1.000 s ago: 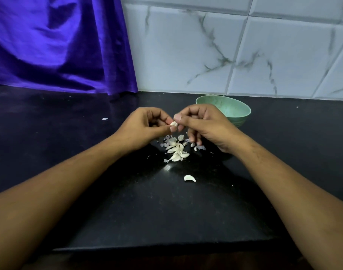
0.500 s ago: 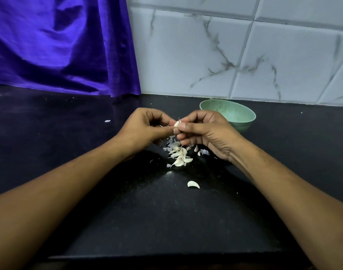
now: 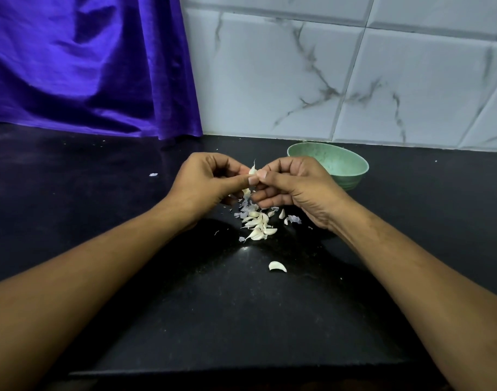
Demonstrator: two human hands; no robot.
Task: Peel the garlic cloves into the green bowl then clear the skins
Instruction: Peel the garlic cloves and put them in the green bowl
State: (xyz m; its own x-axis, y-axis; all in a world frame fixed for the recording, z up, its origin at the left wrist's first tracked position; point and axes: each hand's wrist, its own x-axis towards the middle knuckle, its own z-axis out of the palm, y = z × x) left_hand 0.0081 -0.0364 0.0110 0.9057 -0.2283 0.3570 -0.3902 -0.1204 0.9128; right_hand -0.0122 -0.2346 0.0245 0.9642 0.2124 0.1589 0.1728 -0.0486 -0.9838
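Black table (image 3: 95, 221), marbled tile wall (image 3: 270, 74); my left hand (image 3: 210, 183) and right hand (image 3: 295, 186) pinch one garlic clove (image 3: 252, 170), tip up.

Broad open stretch of black counter (image 3: 72, 198) at left, dotted only by one skin scrap (image 3: 153, 174). Shut off at the back by purple cloth (image 3: 86, 66) and tiled wall (image 3: 326, 80). At right, green bowl (image 3: 354, 176) standing just behind right hand (image 3: 295, 187), open counter past it. In the middle, left hand (image 3: 205, 182) and right hand joined at the fingertips round a held clove (image 3: 252, 170), barring the way above the garlic pile (image 3: 257, 224). Nearer the viewer, lone clove (image 3: 277, 266) on otherwise open counter between the forearms.
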